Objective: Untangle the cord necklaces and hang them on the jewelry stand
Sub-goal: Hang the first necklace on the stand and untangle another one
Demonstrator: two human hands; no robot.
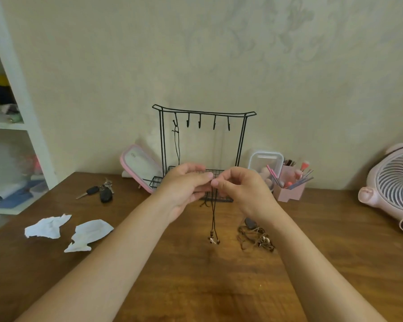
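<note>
A black wire jewelry stand (204, 113) with several hooks stands at the back of the wooden table. One dark cord necklace (177, 145) hangs from its leftmost hook. In front of the stand, my left hand (186, 184) and my right hand (240, 187) meet fingertip to fingertip, both pinching a dark cord necklace (214, 219). Its strands hang straight down with small beads at the bottom, just above the table. A tangled heap of brown cord necklaces (256, 237) lies on the table under my right forearm.
Two crumpled white papers (68, 230) lie at the left, keys (100, 191) behind them. A pink-rimmed mirror (137, 167) leans beside the stand. At the right are a pink brush holder (289, 184), a plastic box (265, 159) and a pink fan (396, 184). White shelves (21, 112) stand far left.
</note>
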